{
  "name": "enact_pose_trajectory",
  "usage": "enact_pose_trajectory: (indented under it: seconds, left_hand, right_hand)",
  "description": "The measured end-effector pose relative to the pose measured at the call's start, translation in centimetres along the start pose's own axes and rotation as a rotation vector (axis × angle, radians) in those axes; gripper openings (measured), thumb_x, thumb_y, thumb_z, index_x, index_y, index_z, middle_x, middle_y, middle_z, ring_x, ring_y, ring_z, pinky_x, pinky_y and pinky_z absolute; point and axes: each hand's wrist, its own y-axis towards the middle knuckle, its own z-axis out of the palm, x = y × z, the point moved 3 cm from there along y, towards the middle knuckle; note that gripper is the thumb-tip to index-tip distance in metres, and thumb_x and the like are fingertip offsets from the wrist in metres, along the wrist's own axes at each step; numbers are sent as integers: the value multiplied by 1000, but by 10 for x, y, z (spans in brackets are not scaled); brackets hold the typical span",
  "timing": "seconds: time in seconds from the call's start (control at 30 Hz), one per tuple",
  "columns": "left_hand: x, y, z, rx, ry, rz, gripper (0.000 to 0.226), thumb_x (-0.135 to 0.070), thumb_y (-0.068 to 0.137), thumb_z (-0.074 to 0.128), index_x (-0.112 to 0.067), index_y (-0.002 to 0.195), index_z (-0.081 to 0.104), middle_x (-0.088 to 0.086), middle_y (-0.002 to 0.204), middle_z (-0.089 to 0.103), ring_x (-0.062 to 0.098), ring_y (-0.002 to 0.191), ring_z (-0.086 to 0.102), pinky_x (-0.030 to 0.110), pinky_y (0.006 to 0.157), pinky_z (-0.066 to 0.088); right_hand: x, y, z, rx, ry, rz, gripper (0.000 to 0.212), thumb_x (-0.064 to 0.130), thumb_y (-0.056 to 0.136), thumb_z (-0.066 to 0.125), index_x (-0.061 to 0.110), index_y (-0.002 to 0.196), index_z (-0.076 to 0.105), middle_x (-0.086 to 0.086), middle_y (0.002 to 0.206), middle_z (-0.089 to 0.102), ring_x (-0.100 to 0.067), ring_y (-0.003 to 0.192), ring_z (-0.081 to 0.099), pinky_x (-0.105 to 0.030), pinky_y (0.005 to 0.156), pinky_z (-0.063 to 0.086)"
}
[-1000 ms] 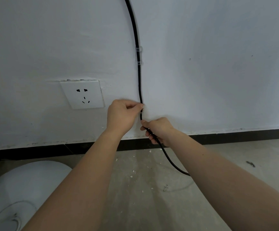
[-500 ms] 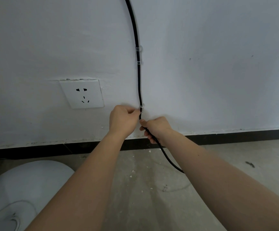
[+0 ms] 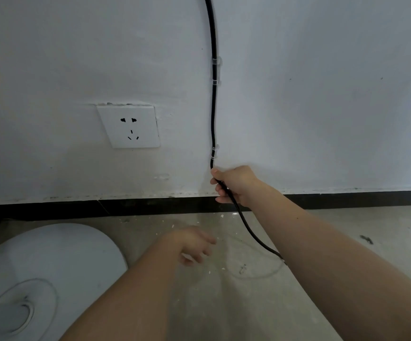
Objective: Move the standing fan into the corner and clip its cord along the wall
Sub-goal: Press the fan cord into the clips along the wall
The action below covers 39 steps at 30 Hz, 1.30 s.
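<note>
The left hand (image 3: 191,244), empty and loosely spread, is withdrawn from the newly seated lower clip (image 3: 214,152); the cord (image 3: 213,114) is gripped just below by the right hand (image 3: 235,184). Clipping is judged nearly complete.

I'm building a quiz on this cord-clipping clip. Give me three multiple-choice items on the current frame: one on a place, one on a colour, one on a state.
1. Where is the wall socket relative to the cord?
A. To its left
B. To its right
C. Directly above it

2. What colour is the cord?
A. White
B. Black
C. Red

3. What is the right hand doing?
A. Hanging empty
B. Touching the socket
C. Holding the cord

Answers:
1. A: the wall socket sits left of the cord on the wall.
2. B: the cord is black against the pale wall, held by clear clips such as the lower clip.
3. C: the right hand is closed around the cord just below that clip, while the left hand hangs empty over the floor.
</note>
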Motion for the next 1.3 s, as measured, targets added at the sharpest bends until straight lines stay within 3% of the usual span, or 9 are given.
enact_pose_trajectory:
  seconds: [0.17,0.3,0.43,0.53,0.73,0.83,0.97,1.2,1.3]
  left_hand:
    - [-16,0,29,259,-364,171,60,3,91,53,-37,136,47,-6,141,47,14,120,46,33,85,49]
    - [-35,-7,27,435,-379,270,37,-4,93,56,-30,118,64,-7,141,50,12,134,38,41,96,44]
    - [-26,-13,21,483,-344,238,17,-23,96,55,-24,107,68,-9,126,61,12,131,44,41,99,42]
    - [-11,-16,13,498,-415,216,15,-22,97,53,-20,105,65,-4,115,69,13,120,58,39,100,43]
    - [14,-25,1,478,-579,235,14,-15,93,53,-13,94,67,1,87,74,15,87,72,28,86,56]
    - [24,-30,-11,425,-648,199,11,-15,81,62,-11,80,72,3,73,69,17,71,69,31,75,59]
    - [31,-45,-34,269,-628,131,9,-16,71,67,-11,70,74,0,60,65,9,51,61,21,51,53]
    - [42,-81,-91,8,-539,85,23,-13,80,67,-11,59,75,-2,54,62,4,41,52,14,36,40]
    - [34,-88,-102,-107,-420,67,22,-11,87,62,-7,68,72,-2,52,61,4,39,51,15,34,38]
  right_hand:
    - [0,-2,3,-3,16,11,31,27,93,62,1,77,61,-7,60,50,-14,46,46,-30,48,59]
    - [0,-1,5,-5,12,5,32,27,95,60,1,76,61,-8,61,50,-16,46,47,-31,44,59]
    - [-1,-1,6,-1,16,13,32,28,95,59,1,78,61,-7,61,50,-16,44,49,-34,48,60]
    - [-2,-2,7,1,9,11,33,29,96,57,2,78,61,-8,62,52,-17,45,51,-34,50,60]
    - [-6,-2,9,-46,7,-3,34,29,97,56,1,78,61,-10,64,56,-21,47,54,-32,47,56]
    - [-11,-3,8,-53,54,6,34,28,97,57,0,78,59,-12,63,55,-23,45,54,-30,41,56]
    - [-13,-3,8,-68,49,15,33,29,97,55,0,83,61,-12,64,61,-24,47,61,-27,38,53]
    - [2,-4,34,-40,-18,-29,34,31,97,55,1,82,63,-11,64,67,-22,47,65,-27,42,56]
    - [-1,-4,30,-58,-55,-26,33,29,96,57,-1,83,63,-12,62,65,-21,46,62,-27,42,57]
